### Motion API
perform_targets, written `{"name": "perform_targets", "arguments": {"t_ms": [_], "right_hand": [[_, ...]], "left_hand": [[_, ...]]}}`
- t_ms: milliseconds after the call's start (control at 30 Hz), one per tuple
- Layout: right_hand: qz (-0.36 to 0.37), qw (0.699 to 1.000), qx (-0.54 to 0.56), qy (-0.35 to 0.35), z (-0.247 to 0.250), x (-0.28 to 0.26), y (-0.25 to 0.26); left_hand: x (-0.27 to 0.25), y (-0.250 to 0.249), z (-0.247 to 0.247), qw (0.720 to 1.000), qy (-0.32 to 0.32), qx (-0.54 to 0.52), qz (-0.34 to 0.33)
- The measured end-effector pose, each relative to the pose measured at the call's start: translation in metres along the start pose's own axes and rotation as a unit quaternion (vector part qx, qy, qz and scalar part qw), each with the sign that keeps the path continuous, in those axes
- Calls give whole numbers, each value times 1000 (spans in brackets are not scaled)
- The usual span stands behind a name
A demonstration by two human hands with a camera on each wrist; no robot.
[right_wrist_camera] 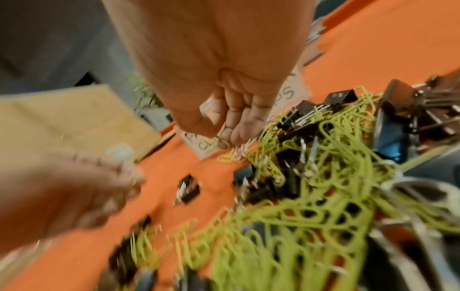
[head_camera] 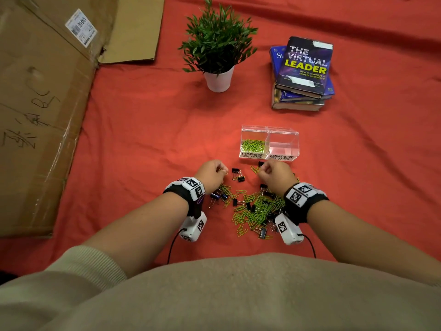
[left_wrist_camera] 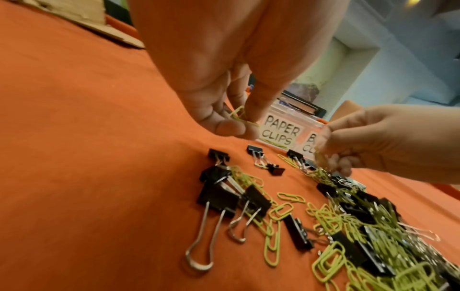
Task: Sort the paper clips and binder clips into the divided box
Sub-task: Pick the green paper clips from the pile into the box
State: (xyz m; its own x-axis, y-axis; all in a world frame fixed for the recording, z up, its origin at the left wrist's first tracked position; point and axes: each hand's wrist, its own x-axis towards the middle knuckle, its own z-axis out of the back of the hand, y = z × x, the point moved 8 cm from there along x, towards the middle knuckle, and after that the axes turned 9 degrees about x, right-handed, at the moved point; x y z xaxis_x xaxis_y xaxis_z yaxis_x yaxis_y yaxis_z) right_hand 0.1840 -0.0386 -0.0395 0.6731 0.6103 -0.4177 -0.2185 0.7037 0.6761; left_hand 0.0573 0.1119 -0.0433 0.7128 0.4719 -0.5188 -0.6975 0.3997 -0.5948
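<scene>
Each grip pinches paper clips: left hand [left_wrist_camera: 219, 82], right hand [right_wrist_camera: 224, 94], above the pile [head_camera: 256, 209].

Head view: looks steeply down from above onto the red surface [head_camera: 133, 144], taking in both forearms and the far books [head_camera: 301, 75].
Left wrist view: low and close, facing far-right along the left hand [left_wrist_camera: 224, 82].
Right wrist view: low, blurred, facing far-left.
Shared: all three see the clip pile [head_camera: 256, 209] and the divided box [head_camera: 269, 144].
</scene>
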Motion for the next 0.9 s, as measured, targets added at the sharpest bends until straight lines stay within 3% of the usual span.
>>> {"name": "perform_targets", "arguments": {"t_ms": [100,200,300,433,700,900], "right_hand": [[-2,999,39,-22,9,8,4],[22,994,-87,58,-8,12,21],[111,973,-196,55,-20,10,37],[134,952,-268,62,-34,9,33],[190,946,-241,104,-63,-30,23],[160,953,-220,135,-67,-41,16]], "left_hand": [[0,8,0,1000,-5,-7,15],[-4,-2,-5,993,-4,109,-37],[-7,-10,-21,965,20,238,-112],[-10,-6,-29,923,32,354,-148],[-18,-6,-33,884,34,427,-186],[-18,-18,-36,865,20,457,-204]]}}
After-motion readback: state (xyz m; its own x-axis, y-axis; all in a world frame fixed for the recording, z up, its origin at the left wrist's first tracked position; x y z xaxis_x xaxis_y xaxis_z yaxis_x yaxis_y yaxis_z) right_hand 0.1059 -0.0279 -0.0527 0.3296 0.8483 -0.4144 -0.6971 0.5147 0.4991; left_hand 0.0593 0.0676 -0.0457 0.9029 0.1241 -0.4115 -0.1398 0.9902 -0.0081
